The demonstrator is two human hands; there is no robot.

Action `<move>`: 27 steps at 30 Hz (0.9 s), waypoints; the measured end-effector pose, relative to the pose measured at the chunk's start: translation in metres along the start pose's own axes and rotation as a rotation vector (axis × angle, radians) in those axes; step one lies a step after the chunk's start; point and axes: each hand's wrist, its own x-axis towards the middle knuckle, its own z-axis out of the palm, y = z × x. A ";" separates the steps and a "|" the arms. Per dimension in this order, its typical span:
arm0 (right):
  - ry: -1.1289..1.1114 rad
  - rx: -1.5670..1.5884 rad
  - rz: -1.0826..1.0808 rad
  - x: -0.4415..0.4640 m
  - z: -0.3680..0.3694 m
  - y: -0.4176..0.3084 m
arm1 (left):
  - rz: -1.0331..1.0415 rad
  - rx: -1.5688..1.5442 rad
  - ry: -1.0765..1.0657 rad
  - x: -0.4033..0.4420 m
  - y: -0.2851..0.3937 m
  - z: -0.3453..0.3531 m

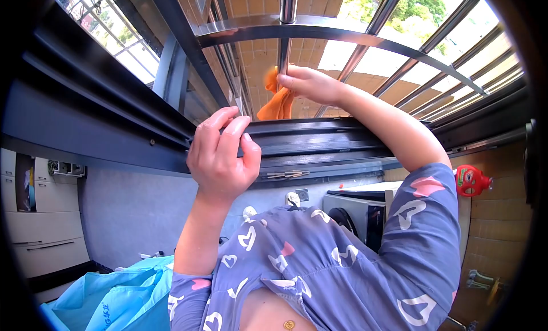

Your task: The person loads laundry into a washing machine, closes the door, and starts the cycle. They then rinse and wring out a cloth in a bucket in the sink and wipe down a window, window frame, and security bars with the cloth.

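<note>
My right hand reaches out past the window sill and is closed on an orange cloth, which is wrapped against an upright metal bar. The lower part of the cloth hangs below my fingers. My left hand is at the dark window frame, close to the corner where the frame's sides meet. Its fingers are loosely bent, with the thumb apart from them, and nothing shows between them. Whether the fingertips touch the frame is hard to tell.
A curved metal band crosses the railing bars. Behind me on the right stand a grey appliance and a red bottle. Light blue fabric lies at lower left, beside white cabinets. Clothes pegs sit along the sill's inner edge.
</note>
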 end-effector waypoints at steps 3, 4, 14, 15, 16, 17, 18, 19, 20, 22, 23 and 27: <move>0.029 0.169 0.102 0.000 -0.004 -0.009 | 0.023 0.020 0.028 0.002 -0.004 0.001; 0.025 0.193 0.094 0.001 -0.005 -0.006 | 0.045 0.038 0.048 0.001 -0.005 0.002; 0.193 0.129 -0.106 -0.002 -0.003 -0.007 | 0.053 0.047 0.056 0.000 -0.004 0.004; 0.215 0.110 -0.137 -0.003 -0.002 -0.008 | 0.051 0.049 0.053 0.000 -0.004 0.004; 0.244 0.104 -0.193 -0.004 0.000 -0.012 | 0.050 0.051 0.051 0.000 -0.004 0.004; 0.246 0.103 -0.194 -0.004 -0.002 -0.015 | 0.052 0.049 0.052 0.001 -0.004 0.004; 0.252 0.110 -0.175 -0.003 -0.005 -0.017 | 0.055 0.050 0.055 0.001 -0.005 0.004; 0.257 0.118 -0.154 -0.003 -0.006 -0.017 | 0.057 0.049 0.056 0.001 -0.004 0.004; 0.257 0.119 -0.151 -0.003 -0.005 -0.014 | 0.054 0.048 0.054 0.000 -0.004 0.004; 0.267 0.051 -0.227 -0.003 -0.004 -0.009 | 0.060 0.060 0.051 0.001 -0.003 0.004; 0.271 0.051 -0.229 -0.003 -0.004 -0.012 | 0.064 0.059 0.052 0.001 -0.003 0.004; 0.279 0.065 -0.230 -0.006 -0.004 -0.023 | 0.000 0.005 -0.017 -0.001 0.001 0.001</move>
